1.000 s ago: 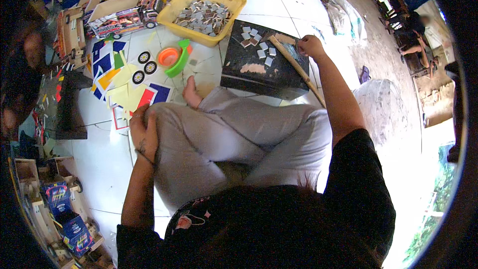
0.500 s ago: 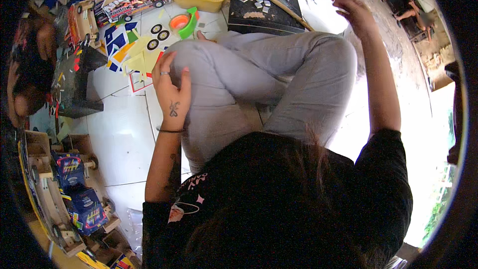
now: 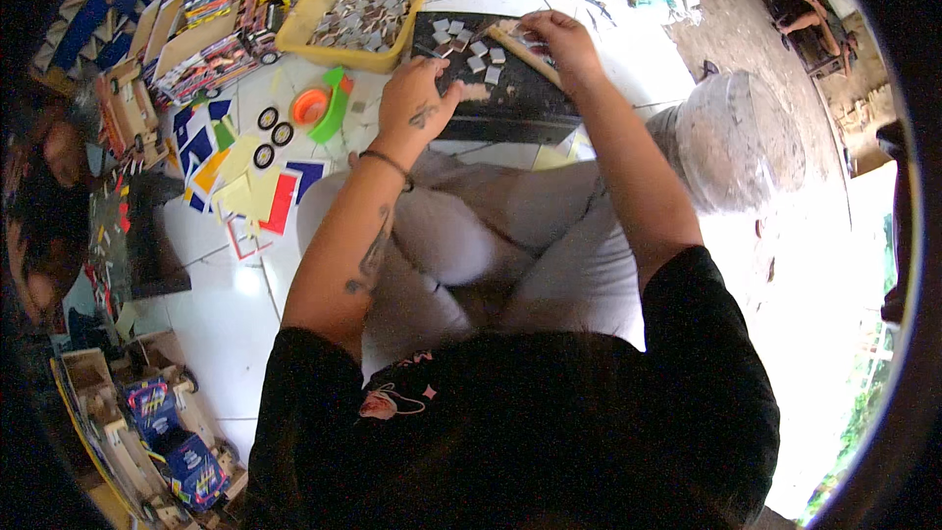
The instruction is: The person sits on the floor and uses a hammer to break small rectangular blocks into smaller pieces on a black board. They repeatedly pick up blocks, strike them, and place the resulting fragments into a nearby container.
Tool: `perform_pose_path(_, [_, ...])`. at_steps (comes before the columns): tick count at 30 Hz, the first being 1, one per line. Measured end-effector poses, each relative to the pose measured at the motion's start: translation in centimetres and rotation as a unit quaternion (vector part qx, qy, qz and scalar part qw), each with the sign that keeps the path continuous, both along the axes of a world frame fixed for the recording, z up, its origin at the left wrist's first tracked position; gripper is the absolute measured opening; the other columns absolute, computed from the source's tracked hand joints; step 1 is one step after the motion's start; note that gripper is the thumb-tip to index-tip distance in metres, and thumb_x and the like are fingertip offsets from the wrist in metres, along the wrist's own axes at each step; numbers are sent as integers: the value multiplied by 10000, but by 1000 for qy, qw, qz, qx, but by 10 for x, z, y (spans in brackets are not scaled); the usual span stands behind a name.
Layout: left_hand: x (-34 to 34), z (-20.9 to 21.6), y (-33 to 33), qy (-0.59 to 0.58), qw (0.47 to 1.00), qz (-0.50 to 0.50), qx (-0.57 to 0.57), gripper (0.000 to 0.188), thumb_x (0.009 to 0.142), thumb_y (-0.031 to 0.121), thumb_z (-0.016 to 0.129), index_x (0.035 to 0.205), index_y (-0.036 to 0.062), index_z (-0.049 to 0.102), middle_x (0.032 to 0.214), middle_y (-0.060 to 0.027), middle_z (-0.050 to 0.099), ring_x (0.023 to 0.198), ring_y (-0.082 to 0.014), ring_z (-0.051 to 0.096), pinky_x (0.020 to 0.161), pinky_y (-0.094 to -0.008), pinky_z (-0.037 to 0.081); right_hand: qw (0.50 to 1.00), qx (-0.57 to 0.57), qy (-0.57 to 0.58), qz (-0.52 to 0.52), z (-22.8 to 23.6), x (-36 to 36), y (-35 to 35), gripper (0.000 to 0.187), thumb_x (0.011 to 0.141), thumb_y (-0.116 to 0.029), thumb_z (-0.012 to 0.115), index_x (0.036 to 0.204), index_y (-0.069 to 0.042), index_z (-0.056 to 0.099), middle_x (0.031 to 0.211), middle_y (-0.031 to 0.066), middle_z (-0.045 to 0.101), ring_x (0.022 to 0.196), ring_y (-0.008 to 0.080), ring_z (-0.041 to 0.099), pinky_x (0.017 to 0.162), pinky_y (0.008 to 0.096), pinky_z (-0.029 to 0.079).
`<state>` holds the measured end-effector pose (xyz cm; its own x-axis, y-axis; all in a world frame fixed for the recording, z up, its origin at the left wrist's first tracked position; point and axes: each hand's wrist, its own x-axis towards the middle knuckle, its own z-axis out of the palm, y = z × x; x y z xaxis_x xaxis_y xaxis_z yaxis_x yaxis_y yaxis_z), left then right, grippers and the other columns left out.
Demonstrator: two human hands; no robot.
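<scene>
Both my hands are over a low black block [image 3: 510, 123]. My left hand [image 3: 417, 106] is at its left edge, thumb held apart and fingers stretched toward small grey-topped square pieces [image 3: 477, 64]. My right hand [image 3: 564, 44] is at the far right, fingertips drawn together beside a light wooden stick [image 3: 525, 57]. What those fingertips hold, if anything, is hidden. A tan scrap [image 3: 475, 92] lies on the block close to my left thumb.
Left of the block are a yellow tub [image 3: 417, 0] of square pieces, an orange tape roll [image 3: 311, 106] in a green dispenser [image 3: 337, 113], small black wheels [image 3: 283, 132] and coloured sheets [image 3: 280, 206]. Toy trucks [image 3: 182, 442] stand at left. A clear plastic-wrapped bundle [image 3: 751, 142] is right.
My left hand has left my knee and moved forward to the block. My right hand has come in from the right to the wooden stick. The view has shifted, and the block appears nearer.
</scene>
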<state>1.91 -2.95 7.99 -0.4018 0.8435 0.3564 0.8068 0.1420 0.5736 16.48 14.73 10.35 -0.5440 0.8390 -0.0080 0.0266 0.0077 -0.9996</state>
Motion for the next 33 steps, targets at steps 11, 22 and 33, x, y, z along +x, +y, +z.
perform_pose_path(11, [-9, -65, 93, 61, 997, -7, 55, 137, 712, 163, 701, 796, 78, 635, 943, -68, 591, 939, -276, 521, 804, -411, 393, 974, 194, -116, 28, -67, -26, 25, 92, 857, -108, 624, 888, -22, 620, 791, 17, 632, 702, 77, 567, 634, 222, 454])
perform_pose_path(22, [-29, -59, 82, -96, 994, -58, 10, 198, 691, 168, 746, 821, 53, 650, 750, -97, 632, 710, -235, 602, 667, -337, 491, 955, 269, -116, 51, -61, -34, 3, 125, 803, -77, 697, 852, 13, 624, 787, 24, 654, 719, 58, 585, 670, 222, 489])
perform_pose_path(33, [-28, -66, 82, -2, 998, -48, 34, 214, 688, 216, 753, 806, 59, 670, 751, -140, 626, 693, -283, 623, 643, -365, 500, 919, 351, -169, 66, -56, -37, -4, 126, 800, -107, 705, 841, -13, 633, 721, 52, 661, 662, 74, 610, 599, 235, 495])
